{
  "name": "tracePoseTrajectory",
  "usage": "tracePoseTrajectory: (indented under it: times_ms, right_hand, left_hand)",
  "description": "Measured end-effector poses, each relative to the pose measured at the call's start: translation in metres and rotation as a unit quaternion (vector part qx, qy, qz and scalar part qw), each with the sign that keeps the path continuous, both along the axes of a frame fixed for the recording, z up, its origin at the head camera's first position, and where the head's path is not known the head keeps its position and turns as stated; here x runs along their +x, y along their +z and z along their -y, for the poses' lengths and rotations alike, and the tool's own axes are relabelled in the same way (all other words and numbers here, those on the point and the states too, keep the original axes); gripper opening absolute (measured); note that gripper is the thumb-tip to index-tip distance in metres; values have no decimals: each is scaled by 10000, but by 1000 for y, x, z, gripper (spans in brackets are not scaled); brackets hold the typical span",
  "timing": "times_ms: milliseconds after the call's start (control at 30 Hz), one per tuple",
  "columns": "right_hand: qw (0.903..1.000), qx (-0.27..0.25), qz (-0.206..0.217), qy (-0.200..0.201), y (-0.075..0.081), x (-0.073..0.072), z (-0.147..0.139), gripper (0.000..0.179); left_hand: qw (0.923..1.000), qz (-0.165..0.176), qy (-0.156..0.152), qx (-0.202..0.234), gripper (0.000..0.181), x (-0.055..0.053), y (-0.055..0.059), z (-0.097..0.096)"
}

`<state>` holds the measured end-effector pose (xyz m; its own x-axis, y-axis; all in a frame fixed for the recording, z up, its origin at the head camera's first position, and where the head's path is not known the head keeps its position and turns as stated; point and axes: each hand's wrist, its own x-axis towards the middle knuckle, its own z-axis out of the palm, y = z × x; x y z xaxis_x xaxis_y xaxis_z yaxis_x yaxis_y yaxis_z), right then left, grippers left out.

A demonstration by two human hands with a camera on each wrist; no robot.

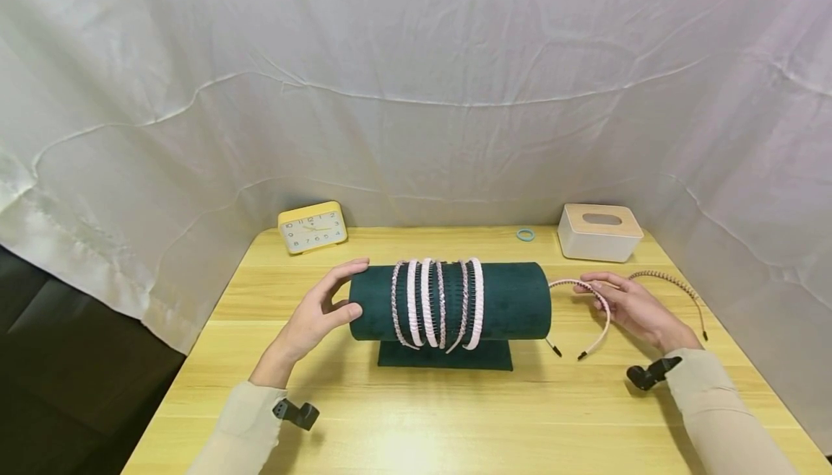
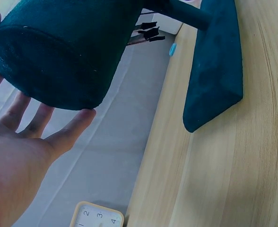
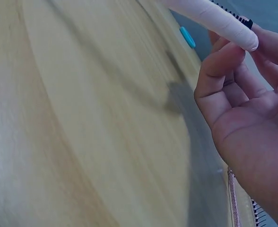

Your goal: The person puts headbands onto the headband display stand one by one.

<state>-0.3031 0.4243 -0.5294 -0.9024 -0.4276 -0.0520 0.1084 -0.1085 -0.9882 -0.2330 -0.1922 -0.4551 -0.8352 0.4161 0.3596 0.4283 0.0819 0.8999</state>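
A dark green, fabric-covered headband stand (image 1: 513,302), a horizontal roll on a flat base, stands mid-table. Several pink and glittery headbands (image 1: 477,302) with comb teeth sit around the roll. At the roll's left end, my left hand (image 1: 315,320) grips its edge with thumb and fingertips; the left wrist view shows the fingers spread around the round end face (image 2: 39,68). Beyond the right end, my right hand (image 1: 640,309) pinches a pale pink headband (image 1: 608,312) near its top, its black-tipped ends pointing down. Thumb and fingers meet on this padded band (image 3: 214,21) in the right wrist view.
Another headband (image 1: 679,284), glittery, lies on the table (image 1: 416,417) beyond my right hand. Along the back stand a yellow clock (image 1: 313,229) on the left and a white tissue box (image 1: 598,237) with a wooden lid on the right. A blue ring (image 1: 525,234) lies between them.
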Motion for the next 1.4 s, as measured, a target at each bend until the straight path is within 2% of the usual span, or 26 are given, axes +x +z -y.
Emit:
tracePoseTrajectory:
  times_ms: [167,400,567,1100,1400]
  right_hand:
    - [9998,-170,11,140,3,1,0,36]
    - [9938,-916,-132,615,14,3,2,46]
    - [9913,-935,-371,843,25,5,5,50]
    - [9927,-382,-1087,357,54,22,26,46]
    - [9927,-314,-1129,288,62,28,31,49]
  left_hand:
    - [10000,27,-8,6,64,0,0,0]
    - [10000,46,-20,32,64,0,0,0]
    - [10000,28,7,2,64,-1,-1,0]
    - [10000,24,-8,-9,63,-2,-1,1]
    - [10000,27,5,-17,63,-2,-2,1]
